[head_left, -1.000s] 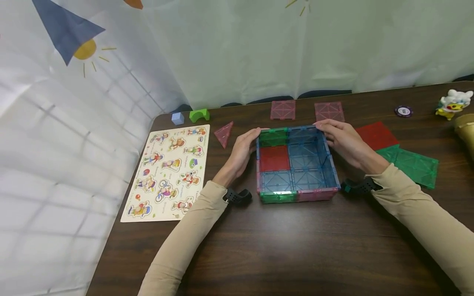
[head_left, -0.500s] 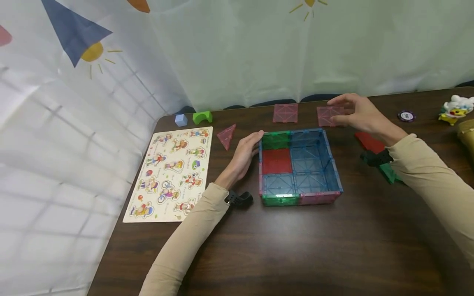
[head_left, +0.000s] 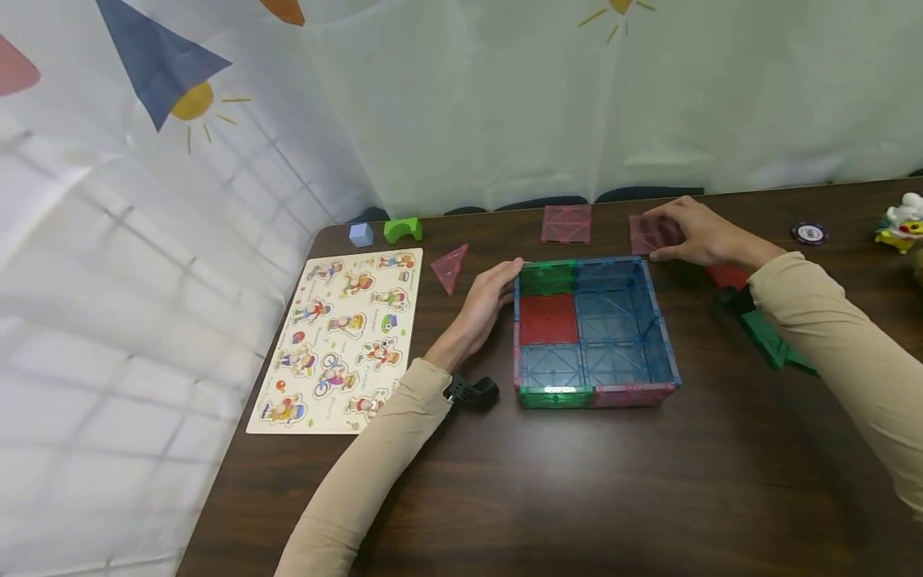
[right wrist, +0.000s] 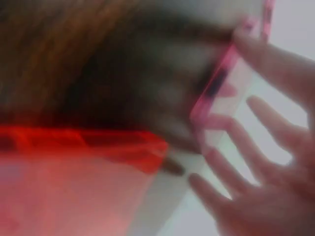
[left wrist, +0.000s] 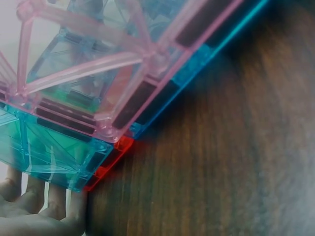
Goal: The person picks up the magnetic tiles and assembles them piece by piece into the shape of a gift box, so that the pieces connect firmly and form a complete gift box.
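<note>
An open box of clear magnetic tiles (head_left: 593, 330) stands mid-table, with blue, green and pink walls and a red square in its floor. My left hand (head_left: 493, 300) rests flat against the box's left wall, fingers straight; the left wrist view shows those fingers (left wrist: 34, 201) beside the tile wall (left wrist: 98, 88). My right hand (head_left: 692, 232) is behind the box's far right corner, holding a pink square tile (head_left: 649, 234). In the blurred right wrist view, thumb and fingers (right wrist: 256, 162) pinch that tile's edge (right wrist: 219, 83).
A second pink square (head_left: 566, 223) and a pink triangle (head_left: 450, 267) lie behind the box. Red (head_left: 724, 276) and green (head_left: 771, 340) tiles sit right of it. A puzzle board (head_left: 346, 336), green arch (head_left: 402, 230), blue cube (head_left: 360, 234), chip (head_left: 808, 233) and toy figure (head_left: 901, 220) are around.
My right hand left the box's right wall, moved to the far pink square tile and closed on it. The left hand stayed against the box.
</note>
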Action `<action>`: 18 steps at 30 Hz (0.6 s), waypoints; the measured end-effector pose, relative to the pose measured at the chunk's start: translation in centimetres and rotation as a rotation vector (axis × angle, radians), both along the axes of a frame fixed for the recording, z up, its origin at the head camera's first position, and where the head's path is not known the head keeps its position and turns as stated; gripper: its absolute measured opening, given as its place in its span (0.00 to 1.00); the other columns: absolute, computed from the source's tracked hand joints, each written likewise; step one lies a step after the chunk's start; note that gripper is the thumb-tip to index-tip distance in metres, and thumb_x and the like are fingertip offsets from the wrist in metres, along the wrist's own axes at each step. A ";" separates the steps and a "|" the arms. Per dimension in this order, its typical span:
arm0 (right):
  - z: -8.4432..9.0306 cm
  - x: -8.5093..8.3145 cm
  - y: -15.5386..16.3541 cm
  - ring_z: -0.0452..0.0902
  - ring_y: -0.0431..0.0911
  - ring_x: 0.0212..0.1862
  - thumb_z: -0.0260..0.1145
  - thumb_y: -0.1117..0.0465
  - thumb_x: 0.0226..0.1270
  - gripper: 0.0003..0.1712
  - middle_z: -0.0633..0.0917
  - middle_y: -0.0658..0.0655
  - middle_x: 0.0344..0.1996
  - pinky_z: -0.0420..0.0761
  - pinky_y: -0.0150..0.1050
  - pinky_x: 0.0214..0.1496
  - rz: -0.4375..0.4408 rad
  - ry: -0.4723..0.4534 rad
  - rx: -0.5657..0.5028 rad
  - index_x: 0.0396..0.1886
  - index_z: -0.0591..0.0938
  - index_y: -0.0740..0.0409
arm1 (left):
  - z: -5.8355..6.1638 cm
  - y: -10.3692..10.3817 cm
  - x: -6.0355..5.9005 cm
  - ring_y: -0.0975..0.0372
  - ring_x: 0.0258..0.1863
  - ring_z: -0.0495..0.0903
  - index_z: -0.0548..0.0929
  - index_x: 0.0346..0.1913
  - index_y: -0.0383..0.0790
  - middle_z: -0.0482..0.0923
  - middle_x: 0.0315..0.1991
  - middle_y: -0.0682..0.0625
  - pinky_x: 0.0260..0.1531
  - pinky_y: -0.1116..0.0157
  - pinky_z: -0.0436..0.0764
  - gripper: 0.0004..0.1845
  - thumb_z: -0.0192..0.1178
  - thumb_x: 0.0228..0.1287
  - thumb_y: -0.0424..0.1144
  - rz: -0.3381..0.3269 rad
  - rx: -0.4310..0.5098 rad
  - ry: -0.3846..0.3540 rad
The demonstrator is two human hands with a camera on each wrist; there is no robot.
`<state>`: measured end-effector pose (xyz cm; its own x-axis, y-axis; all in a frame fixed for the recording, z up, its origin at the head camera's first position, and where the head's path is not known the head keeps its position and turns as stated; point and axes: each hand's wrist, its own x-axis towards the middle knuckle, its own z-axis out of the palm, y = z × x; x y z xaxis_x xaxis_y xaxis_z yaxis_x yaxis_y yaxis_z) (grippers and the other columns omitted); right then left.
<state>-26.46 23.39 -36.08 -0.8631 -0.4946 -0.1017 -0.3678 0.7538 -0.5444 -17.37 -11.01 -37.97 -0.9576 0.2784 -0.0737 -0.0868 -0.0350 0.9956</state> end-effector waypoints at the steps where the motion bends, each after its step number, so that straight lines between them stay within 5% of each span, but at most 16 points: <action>1: 0.1 0.1 0.0 0.57 0.75 0.68 0.73 0.64 0.69 0.39 0.65 0.82 0.66 0.63 0.73 0.66 -0.016 0.016 0.012 0.72 0.67 0.76 | 0.0 0.0 0.0 0.61 0.53 0.78 0.78 0.62 0.26 0.80 0.51 0.50 0.68 0.57 0.72 0.23 0.44 0.87 0.44 -0.003 0.002 0.001; 10: 0.5 0.9 -0.5 0.67 0.73 0.61 0.74 0.50 0.64 0.45 0.75 0.82 0.57 0.71 0.69 0.61 -0.049 0.133 0.153 0.66 0.72 0.82 | 0.1 0.0 0.1 0.62 0.53 0.78 0.77 0.62 0.26 0.80 0.50 0.50 0.68 0.58 0.71 0.23 0.44 0.87 0.44 0.003 0.008 -0.005; 18: 3.8 2.9 0.6 0.71 0.66 0.52 0.75 0.48 0.64 0.45 0.72 0.76 0.57 0.76 0.57 0.43 -0.158 0.213 0.021 0.70 0.74 0.75 | 0.1 0.0 0.0 0.63 0.52 0.78 0.79 0.55 0.32 0.81 0.46 0.53 0.67 0.57 0.71 0.19 0.43 0.87 0.45 -0.007 0.046 -0.032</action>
